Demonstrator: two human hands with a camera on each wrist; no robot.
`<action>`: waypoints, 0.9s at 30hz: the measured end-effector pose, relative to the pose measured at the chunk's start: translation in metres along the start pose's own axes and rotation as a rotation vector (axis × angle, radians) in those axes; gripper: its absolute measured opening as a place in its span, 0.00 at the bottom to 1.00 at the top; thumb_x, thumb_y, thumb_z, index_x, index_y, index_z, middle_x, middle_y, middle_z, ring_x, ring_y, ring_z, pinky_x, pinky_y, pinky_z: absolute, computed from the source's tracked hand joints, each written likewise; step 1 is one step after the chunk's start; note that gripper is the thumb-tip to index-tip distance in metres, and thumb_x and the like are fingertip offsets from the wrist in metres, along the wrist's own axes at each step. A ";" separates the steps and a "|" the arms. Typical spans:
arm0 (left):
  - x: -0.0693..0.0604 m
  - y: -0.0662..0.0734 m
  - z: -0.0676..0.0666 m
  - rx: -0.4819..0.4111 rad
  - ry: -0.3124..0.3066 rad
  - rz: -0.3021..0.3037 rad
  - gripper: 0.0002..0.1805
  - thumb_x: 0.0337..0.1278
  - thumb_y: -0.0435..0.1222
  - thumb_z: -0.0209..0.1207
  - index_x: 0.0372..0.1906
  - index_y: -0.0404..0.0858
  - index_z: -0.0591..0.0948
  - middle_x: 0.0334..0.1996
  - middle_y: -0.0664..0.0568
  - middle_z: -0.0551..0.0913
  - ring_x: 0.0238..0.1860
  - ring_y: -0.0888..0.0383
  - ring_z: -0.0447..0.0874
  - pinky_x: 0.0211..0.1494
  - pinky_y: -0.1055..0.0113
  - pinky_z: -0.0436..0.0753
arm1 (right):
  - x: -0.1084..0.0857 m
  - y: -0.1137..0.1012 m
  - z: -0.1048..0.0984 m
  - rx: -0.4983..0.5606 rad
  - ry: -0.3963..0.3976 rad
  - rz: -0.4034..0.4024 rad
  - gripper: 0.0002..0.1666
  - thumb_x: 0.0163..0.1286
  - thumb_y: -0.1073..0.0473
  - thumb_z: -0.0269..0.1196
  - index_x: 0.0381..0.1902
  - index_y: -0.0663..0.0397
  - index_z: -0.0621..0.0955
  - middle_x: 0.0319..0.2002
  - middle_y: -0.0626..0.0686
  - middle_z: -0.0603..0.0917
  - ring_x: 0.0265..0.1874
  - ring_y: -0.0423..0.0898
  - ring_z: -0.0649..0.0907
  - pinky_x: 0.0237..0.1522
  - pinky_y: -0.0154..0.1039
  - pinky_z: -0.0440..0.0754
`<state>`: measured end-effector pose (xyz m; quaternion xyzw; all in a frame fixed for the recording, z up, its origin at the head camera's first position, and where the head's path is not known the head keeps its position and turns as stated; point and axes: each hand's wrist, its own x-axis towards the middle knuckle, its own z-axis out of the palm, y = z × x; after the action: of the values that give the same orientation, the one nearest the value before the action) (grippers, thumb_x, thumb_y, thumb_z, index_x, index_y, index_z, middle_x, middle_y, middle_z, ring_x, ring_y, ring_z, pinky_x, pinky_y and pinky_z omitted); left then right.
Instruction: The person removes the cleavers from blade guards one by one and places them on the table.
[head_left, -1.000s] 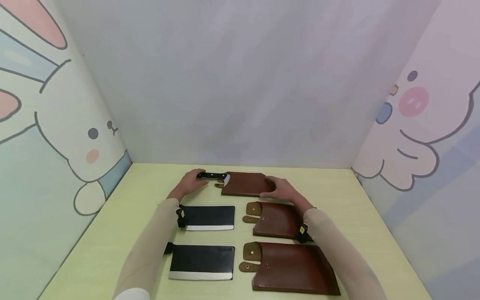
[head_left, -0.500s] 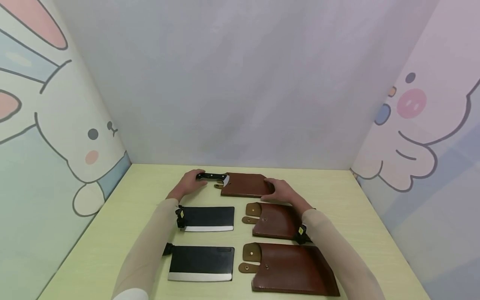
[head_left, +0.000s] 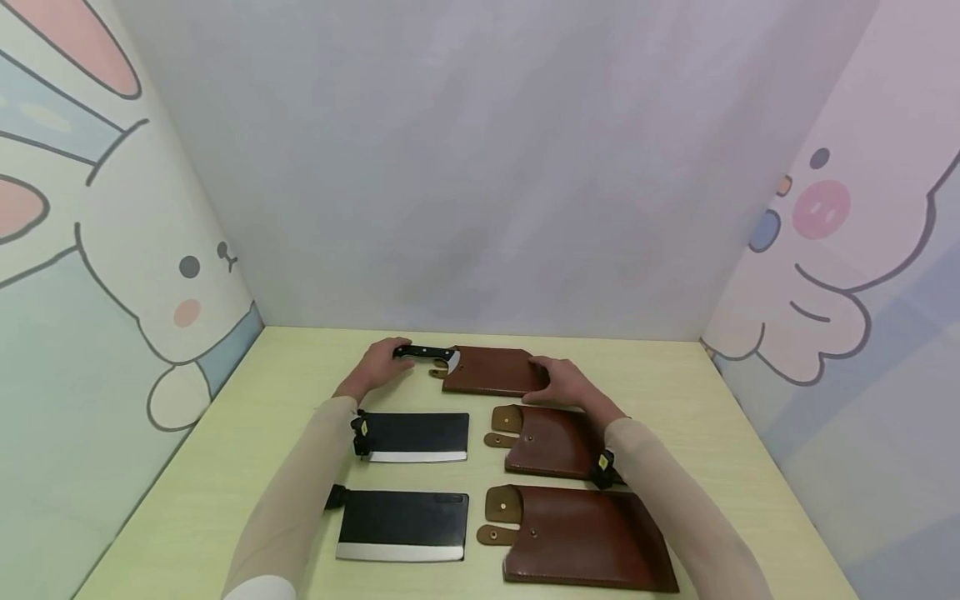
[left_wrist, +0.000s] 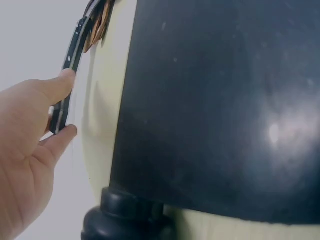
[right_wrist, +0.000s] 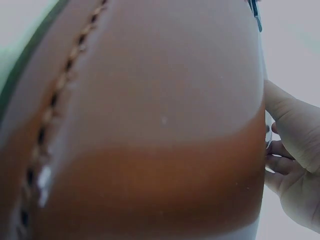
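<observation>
At the far side of the table lies a cleaver with a riveted black handle; most of its blade is hidden inside a brown leather sheath. A pale curved strip of blade shows at the sheath's mouth. My left hand holds the handle's end, which the left wrist view shows between thumb and fingers. My right hand grips the sheath's right end, thumb on the near side. In the right wrist view, a nearer sheath covers much of that grip.
Nearer me lie two black-bladed cleavers, one in the middle row and one in front, edges toward me. Right of them are two brown sheaths, one middle and one front, with unfastened straps. My forearms pass over these rows. A grey wall stands behind.
My right hand has shifted very slightly left and its thumb sits a little lower at the sheath's end. The left hand and the sheathed cleaver stay almost where they were.
</observation>
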<state>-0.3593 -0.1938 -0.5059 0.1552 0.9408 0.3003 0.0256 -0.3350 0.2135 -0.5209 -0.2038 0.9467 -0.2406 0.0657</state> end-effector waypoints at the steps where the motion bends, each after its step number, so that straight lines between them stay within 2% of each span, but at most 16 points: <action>1: -0.001 0.000 0.000 -0.002 0.004 0.004 0.30 0.73 0.38 0.61 0.72 0.29 0.70 0.70 0.32 0.71 0.72 0.34 0.66 0.71 0.42 0.68 | -0.001 -0.001 -0.001 -0.002 0.002 -0.002 0.57 0.59 0.37 0.75 0.77 0.57 0.66 0.67 0.63 0.76 0.64 0.60 0.77 0.62 0.57 0.76; 8: -0.005 0.001 -0.001 -0.011 0.047 0.047 0.28 0.73 0.38 0.61 0.70 0.29 0.72 0.68 0.32 0.73 0.68 0.34 0.71 0.67 0.41 0.71 | -0.007 -0.005 -0.009 -0.006 0.033 -0.018 0.58 0.57 0.37 0.77 0.77 0.57 0.66 0.69 0.64 0.74 0.66 0.61 0.76 0.63 0.57 0.75; 16: -0.007 0.004 -0.005 -0.040 0.140 0.074 0.25 0.71 0.40 0.63 0.66 0.32 0.78 0.61 0.35 0.80 0.57 0.39 0.82 0.57 0.45 0.79 | -0.016 -0.009 -0.017 0.007 0.083 -0.053 0.55 0.58 0.41 0.77 0.76 0.58 0.67 0.71 0.63 0.72 0.69 0.62 0.73 0.65 0.58 0.74; 27: -0.015 0.010 -0.010 -0.054 0.168 0.112 0.25 0.68 0.44 0.66 0.63 0.34 0.81 0.58 0.38 0.82 0.53 0.43 0.84 0.53 0.48 0.83 | -0.032 -0.012 -0.022 0.006 0.128 -0.095 0.54 0.59 0.43 0.78 0.76 0.58 0.68 0.72 0.63 0.72 0.69 0.60 0.74 0.64 0.57 0.76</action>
<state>-0.3439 -0.1960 -0.4930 0.1812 0.9210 0.3386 -0.0661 -0.3069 0.2267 -0.4950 -0.2324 0.9375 -0.2590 -0.0059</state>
